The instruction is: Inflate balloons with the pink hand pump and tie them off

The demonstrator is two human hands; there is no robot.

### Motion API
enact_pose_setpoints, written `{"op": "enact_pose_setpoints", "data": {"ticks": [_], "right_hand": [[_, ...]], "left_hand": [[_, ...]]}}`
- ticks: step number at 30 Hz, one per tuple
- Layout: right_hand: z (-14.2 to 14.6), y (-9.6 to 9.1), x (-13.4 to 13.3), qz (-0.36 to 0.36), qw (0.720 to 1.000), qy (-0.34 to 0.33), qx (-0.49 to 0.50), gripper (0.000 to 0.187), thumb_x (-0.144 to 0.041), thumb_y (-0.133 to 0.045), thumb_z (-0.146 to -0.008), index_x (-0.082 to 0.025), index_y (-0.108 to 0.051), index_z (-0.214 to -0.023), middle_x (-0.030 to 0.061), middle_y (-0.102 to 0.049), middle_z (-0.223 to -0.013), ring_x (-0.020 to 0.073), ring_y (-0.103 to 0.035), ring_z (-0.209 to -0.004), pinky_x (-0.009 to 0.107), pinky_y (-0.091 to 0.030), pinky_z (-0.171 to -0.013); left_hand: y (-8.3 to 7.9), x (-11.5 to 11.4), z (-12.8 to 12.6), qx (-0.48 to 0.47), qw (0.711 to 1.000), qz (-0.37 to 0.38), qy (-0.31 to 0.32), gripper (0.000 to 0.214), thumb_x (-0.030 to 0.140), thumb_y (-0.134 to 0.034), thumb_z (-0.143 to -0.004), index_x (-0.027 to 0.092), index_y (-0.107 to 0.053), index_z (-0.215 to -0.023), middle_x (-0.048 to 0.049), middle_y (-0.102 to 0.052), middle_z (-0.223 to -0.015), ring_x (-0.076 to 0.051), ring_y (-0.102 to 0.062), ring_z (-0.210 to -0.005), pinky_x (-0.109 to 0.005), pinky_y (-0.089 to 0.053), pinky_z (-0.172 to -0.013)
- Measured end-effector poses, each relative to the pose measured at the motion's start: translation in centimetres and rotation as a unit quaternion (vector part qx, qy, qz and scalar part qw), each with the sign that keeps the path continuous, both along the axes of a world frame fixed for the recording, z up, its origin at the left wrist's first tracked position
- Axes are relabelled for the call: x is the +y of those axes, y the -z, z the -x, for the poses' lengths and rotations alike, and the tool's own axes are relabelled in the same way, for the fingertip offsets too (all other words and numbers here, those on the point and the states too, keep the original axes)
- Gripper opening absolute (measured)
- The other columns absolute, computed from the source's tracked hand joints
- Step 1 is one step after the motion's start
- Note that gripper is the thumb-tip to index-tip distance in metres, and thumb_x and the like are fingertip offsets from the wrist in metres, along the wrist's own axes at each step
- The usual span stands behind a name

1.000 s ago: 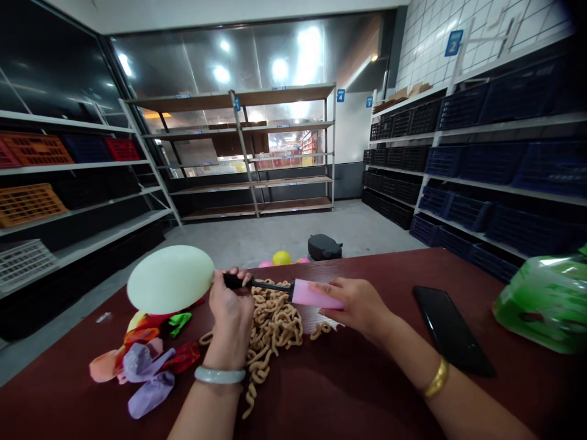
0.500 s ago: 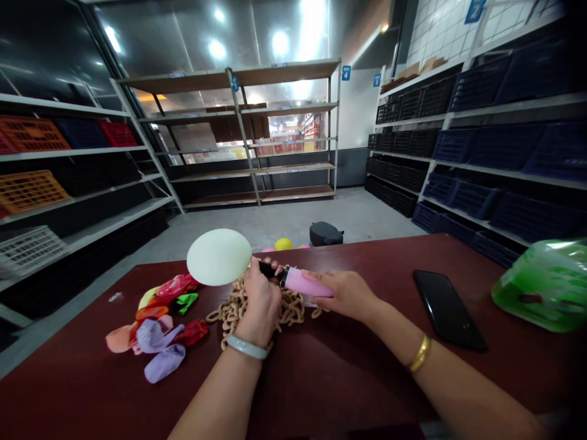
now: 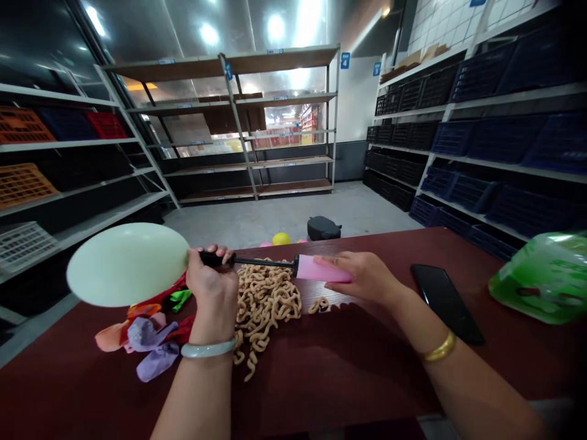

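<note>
A pale green balloon [image 3: 128,264], swollen with air, sticks out to the left of my left hand [image 3: 211,290]. That hand is closed around the black end of a balloon pump [image 3: 318,269], at the balloon's neck. My right hand [image 3: 367,275] grips the pump's pink barrel. Between the hands a thin black rod is exposed. Beneath the pump lies a heap of tan, curled, rope-like pieces [image 3: 270,293], with a small separate bit [image 3: 318,304] to its right. Limp balloons [image 3: 153,339] in purple, orange, red and green lie left of my left wrist, partly hidden.
On the dark red table [image 3: 321,379], a black phone [image 3: 444,302] and a green-filled clear package [image 3: 541,281] lie to the right. Beyond the far edge are a yellow balloon [image 3: 281,238] and a dark grey bag [image 3: 323,228]. Shelves with crates [image 3: 468,143] line the sides.
My left hand has moved left and my right hand slightly right, drawing the pump apart and exposing its rod. The pale green balloon has shifted left and looks much larger.
</note>
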State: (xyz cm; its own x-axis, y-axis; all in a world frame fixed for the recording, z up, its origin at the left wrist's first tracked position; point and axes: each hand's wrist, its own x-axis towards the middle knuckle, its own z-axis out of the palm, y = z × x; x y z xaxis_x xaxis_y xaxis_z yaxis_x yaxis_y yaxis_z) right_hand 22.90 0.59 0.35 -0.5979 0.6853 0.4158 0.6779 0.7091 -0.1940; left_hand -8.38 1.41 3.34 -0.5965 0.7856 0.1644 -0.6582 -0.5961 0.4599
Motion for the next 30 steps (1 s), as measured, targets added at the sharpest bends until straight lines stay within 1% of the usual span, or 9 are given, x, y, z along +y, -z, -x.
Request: {"op": "enact_pose_setpoints", "data": {"ticks": [4, 10, 14, 17, 20, 22, 24, 27, 30], "right_hand": [[0.6, 0.3, -0.3, -0.036, 0.999, 0.023, -0.012, 0.056, -0.056, -0.054, -0.087, -0.039, -0.045, -0.139, 0.0056, -0.066, -0.104, 0.0216, -0.062, -0.086, 0.031, -0.042, -0.074], [2.5, 1.2, -0.9, -0.029, 0.999, 0.040, -0.016, 0.059, -0.054, -0.055, -0.087, -0.040, -0.040, -0.142, 0.0041, -0.066, -0.101, 0.0192, -0.062, -0.080, 0.027, -0.040, -0.067], [3.4, 1.5, -1.2, -0.018, 0.998, 0.051, -0.022, 0.060, -0.052, -0.058, -0.085, -0.042, -0.039, -0.141, 0.0027, -0.067, -0.098, 0.0190, -0.063, -0.079, 0.026, -0.041, -0.066], [3.7, 1.7, -1.1, 0.020, 0.999, 0.043, -0.019, 0.063, -0.053, -0.060, -0.083, -0.042, -0.039, -0.141, 0.0017, -0.069, -0.101, 0.0206, -0.065, -0.083, 0.027, -0.043, -0.070], [3.4, 1.9, -0.5, 0.076, 0.997, 0.005, 0.006, 0.068, -0.052, -0.063, -0.081, -0.040, -0.037, -0.143, 0.0003, -0.067, -0.118, 0.0227, -0.064, -0.100, 0.030, -0.046, -0.082], [2.7, 2.0, 0.0, 0.105, 0.994, -0.026, 0.028, 0.069, -0.050, -0.064, -0.081, -0.039, -0.037, -0.143, -0.0016, -0.061, -0.130, 0.0227, -0.060, -0.112, 0.031, -0.044, -0.091], [1.8, 1.8, 0.6, 0.123, 0.990, -0.048, 0.042, 0.069, -0.048, -0.066, -0.079, -0.039, -0.038, -0.142, -0.0031, -0.056, -0.135, 0.0225, -0.057, -0.117, 0.032, -0.042, -0.096], [0.6, 1.2, 1.0, 0.133, 0.988, -0.065, 0.046, 0.070, -0.046, -0.067, -0.079, -0.039, -0.038, -0.142, -0.0031, -0.059, -0.132, 0.0226, -0.059, -0.115, 0.032, -0.043, -0.094], [-0.2, 0.4, 0.9, 0.101, 0.992, -0.062, 0.044, 0.067, -0.046, -0.066, -0.080, -0.038, -0.040, -0.141, -0.0015, -0.064, -0.125, 0.0215, -0.063, -0.105, 0.031, -0.045, -0.089]], "left_hand": [[0.7, -0.1, -2.5, -0.001, 1.000, -0.003, 0.010, 0.018, 0.025, -0.055, -0.087, 0.020, -0.042, -0.075, 0.0030, -0.046, -0.064, -0.009, -0.048, -0.054, -0.020, -0.037, -0.050], [2.5, -0.5, -7.3, 0.009, 0.996, 0.020, 0.083, 0.016, 0.024, -0.051, -0.089, 0.018, -0.046, -0.076, 0.0004, -0.049, -0.067, -0.010, -0.049, -0.057, -0.022, -0.039, -0.052], [3.7, -0.4, -8.9, 0.002, 0.995, 0.045, 0.088, 0.014, 0.023, -0.055, -0.087, 0.019, -0.045, -0.078, 0.0010, -0.050, -0.068, -0.011, -0.049, -0.056, -0.023, -0.040, -0.054], [4.4, 0.3, -8.3, -0.003, 0.992, 0.081, 0.100, 0.014, 0.022, -0.055, -0.086, 0.019, -0.044, -0.077, 0.0017, -0.049, -0.065, -0.010, -0.048, -0.053, -0.023, -0.040, -0.052], [4.5, 1.0, -6.5, 0.006, 0.989, 0.112, 0.101, 0.015, 0.022, -0.052, -0.086, 0.019, -0.043, -0.075, 0.0018, -0.049, -0.063, -0.010, -0.047, -0.051, -0.022, -0.038, -0.049], [3.9, 1.3, -4.8, 0.006, 0.990, 0.113, 0.089, 0.016, 0.021, -0.050, -0.086, 0.019, -0.041, -0.073, 0.0020, -0.047, -0.062, -0.010, -0.047, -0.051, -0.022, -0.037, -0.048], [3.0, 1.4, -2.9, -0.002, 0.992, 0.105, 0.075, 0.016, 0.018, -0.047, -0.087, 0.018, -0.041, -0.072, 0.0023, -0.046, -0.061, -0.010, -0.046, -0.050, -0.021, -0.036, -0.047], [1.5, 1.2, -0.5, -0.006, 0.995, 0.089, 0.053, 0.016, 0.019, -0.047, -0.086, 0.019, -0.040, -0.072, 0.0024, -0.046, -0.061, -0.010, -0.045, -0.050, -0.020, -0.036, -0.047], [0.6, 0.8, 0.5, 0.007, 0.998, 0.049, 0.026, 0.018, 0.025, -0.051, -0.086, 0.019, -0.040, -0.073, 0.0033, -0.045, -0.060, -0.010, -0.045, -0.050, -0.020, -0.037, -0.047]]}}
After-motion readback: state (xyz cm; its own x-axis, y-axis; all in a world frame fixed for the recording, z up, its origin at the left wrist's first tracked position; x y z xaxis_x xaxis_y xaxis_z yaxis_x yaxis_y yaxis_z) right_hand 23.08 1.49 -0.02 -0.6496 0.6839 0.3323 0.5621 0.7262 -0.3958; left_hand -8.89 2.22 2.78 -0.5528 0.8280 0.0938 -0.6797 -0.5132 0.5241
